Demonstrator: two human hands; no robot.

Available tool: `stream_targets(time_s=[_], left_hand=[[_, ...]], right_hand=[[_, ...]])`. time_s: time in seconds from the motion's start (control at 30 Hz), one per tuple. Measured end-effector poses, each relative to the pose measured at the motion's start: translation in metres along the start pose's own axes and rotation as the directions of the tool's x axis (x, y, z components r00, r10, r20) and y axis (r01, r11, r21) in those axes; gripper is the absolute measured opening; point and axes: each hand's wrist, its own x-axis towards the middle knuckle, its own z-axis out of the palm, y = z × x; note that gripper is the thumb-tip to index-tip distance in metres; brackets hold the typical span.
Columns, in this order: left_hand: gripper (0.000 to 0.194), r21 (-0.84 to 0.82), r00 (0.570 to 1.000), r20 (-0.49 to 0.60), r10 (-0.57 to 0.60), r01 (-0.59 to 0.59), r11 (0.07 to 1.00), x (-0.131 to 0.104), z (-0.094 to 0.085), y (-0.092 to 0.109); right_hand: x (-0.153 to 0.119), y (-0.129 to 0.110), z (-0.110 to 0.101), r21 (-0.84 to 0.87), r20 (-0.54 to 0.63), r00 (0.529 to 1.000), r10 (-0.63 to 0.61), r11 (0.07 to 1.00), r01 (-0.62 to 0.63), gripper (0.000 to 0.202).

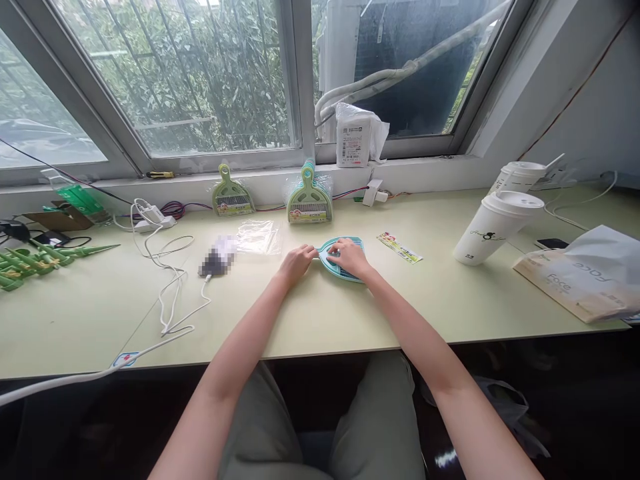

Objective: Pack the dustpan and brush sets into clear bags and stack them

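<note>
A small light-blue dustpan [344, 275] lies on the table in front of me, its handle toward the left and its wide end toward the right. My left hand [299, 262] is closed round the handle end. My right hand [350, 257] bends over the pan with its fingers curled on it; what sits under the palm is partly hidden, though darker blue ridges or bristles show at the far edge. A printed label card [400, 247] lies to the right of the pan. Clear plastic wrappers [259, 237] are spread to the left.
Wrapped green dustpan sets [233, 197] lean at the windowsill, with another stack [310, 203] beside them. White cables [173, 293] and a blurred-out device [217, 257] lie left. At right are a white paper cup [495, 230], a second cup [520, 175] and a tissue pack [585, 273].
</note>
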Motion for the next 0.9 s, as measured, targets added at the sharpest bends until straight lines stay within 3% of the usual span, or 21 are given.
stream_targets(time_s=[0.1,0.17,0.2,0.23,0.27,0.33,0.4,0.47,0.57,0.63,0.67,0.73,0.8,0.9], left_hand=[[0.039,-0.111,0.973,-0.199,-0.119,0.098,0.989,0.004,-0.002,0.004],[0.053,-0.323,0.889,-0.330,-0.318,0.210,0.923,0.008,-0.003,0.010],[0.057,-0.474,0.849,-0.318,-0.423,0.244,0.846,0.011,-0.003,0.014],[0.057,-0.628,0.831,-0.243,-0.501,0.259,0.734,0.014,-0.003,0.019],[0.054,-0.760,0.840,-0.124,-0.529,0.262,0.595,0.016,-0.002,0.024],[0.049,-0.913,0.886,0.114,-0.450,0.272,0.303,0.020,0.001,0.032],[0.049,-0.956,0.888,0.229,-0.398,0.282,0.079,0.020,0.004,0.035],[0.054,-0.957,0.827,0.283,-0.486,0.280,-0.079,0.018,0.006,0.030],[0.051,-0.934,0.656,0.357,-0.665,0.262,-0.243,0.015,0.007,0.009],[0.043,-0.929,0.591,0.369,-0.718,0.220,-0.297,0.014,0.007,-0.006],[0.039,-0.931,0.579,0.362,-0.730,0.192,-0.310,0.013,0.006,-0.012],[0.034,-0.935,0.576,0.342,-0.742,0.135,-0.326,0.012,0.005,-0.021],[0.031,-0.934,0.571,0.335,-0.749,0.098,-0.343,0.012,0.004,-0.025],[0.032,-0.929,0.562,0.346,-0.751,0.093,-0.359,0.013,0.004,-0.024]], right_hand=[[-0.002,-0.005,-0.002,0.013,-0.056,0.995,0.077,0.997,-0.076,0.014],[-0.001,-0.007,-0.003,0.092,-0.118,0.979,0.169,0.983,-0.158,0.016],[0.000,-0.008,-0.002,0.145,-0.158,0.964,0.214,0.971,-0.192,0.017],[0.001,-0.009,-0.002,0.200,-0.193,0.949,0.248,0.957,-0.209,0.019],[0.003,-0.010,-0.001,0.259,-0.213,0.941,0.263,0.944,-0.205,0.021],[0.006,-0.010,0.000,0.377,-0.189,0.952,0.243,0.913,-0.158,0.027],[0.008,-0.005,-0.001,0.437,-0.159,0.963,0.219,0.890,-0.130,0.032],[0.009,0.007,-0.005,0.352,-0.223,0.934,0.278,0.917,-0.189,0.035],[0.006,0.039,-0.012,0.068,-0.386,0.812,0.438,0.891,-0.449,0.039],[0.004,0.061,-0.013,-0.023,-0.372,0.745,0.554,0.797,-0.604,0.047],[0.003,0.070,-0.012,-0.040,-0.327,0.739,0.589,0.773,-0.634,0.048],[0.004,0.079,-0.008,-0.033,-0.193,0.791,0.580,0.802,-0.596,0.049],[0.007,0.077,-0.002,0.005,-0.071,0.872,0.484,0.875,-0.484,0.048],[0.010,0.061,0.007,0.044,-0.017,0.945,0.326,0.945,-0.325,0.046]])
